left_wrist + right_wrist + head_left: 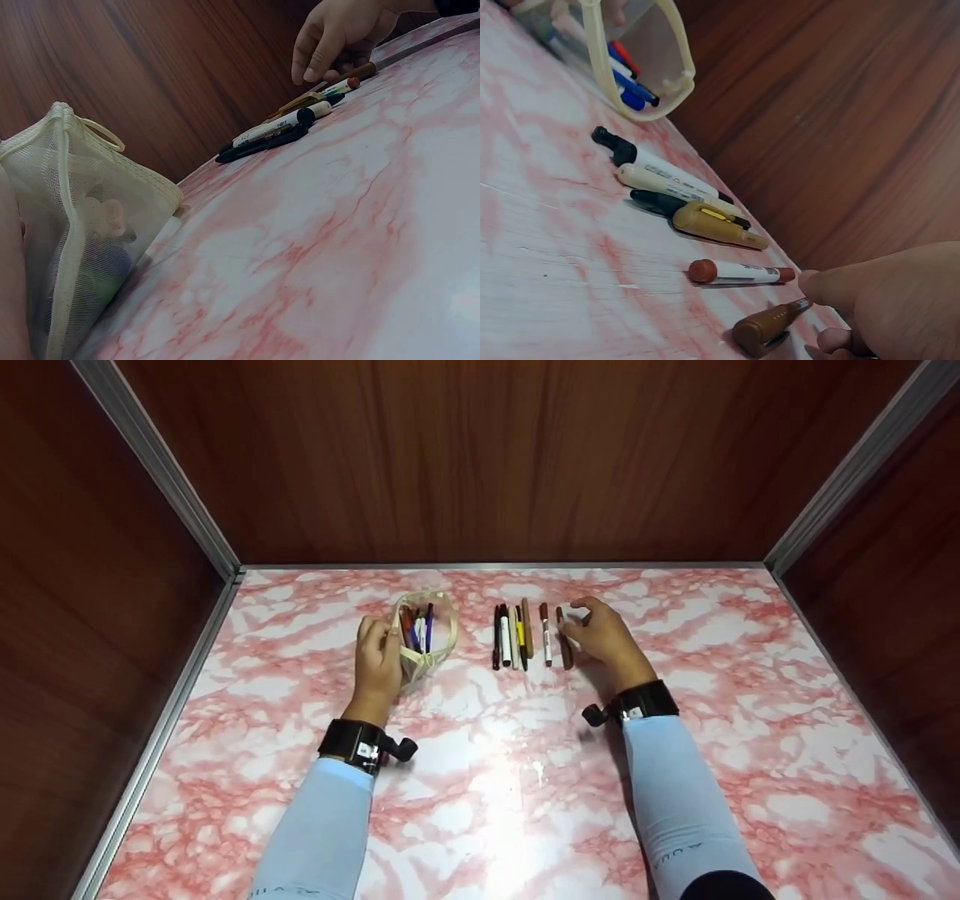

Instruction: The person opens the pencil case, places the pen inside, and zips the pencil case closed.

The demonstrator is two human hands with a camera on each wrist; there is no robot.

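My left hand (377,656) grips the side of a cream mesh pouch (443,651), whose mouth stands open. Several pens (634,71), blue and red among them, lie inside the pouch. Over at the right, my right hand (604,637) is at a brown pen (566,652) on the table, thumb and fingers apart around its far end. Just left of that pen lies a white marker with brown ends (742,272). Farther left, a close row holds a tan pen (528,630), a cream pen (514,639), a white marker with black ends (505,643) and a black pen (262,142).
The table (465,810) has a red and white marbled top. Brown wood-grain panels (495,465) rise at the back and both sides, with metal strips (161,457) along the corners. Each wrist wears a black camera band (651,699).
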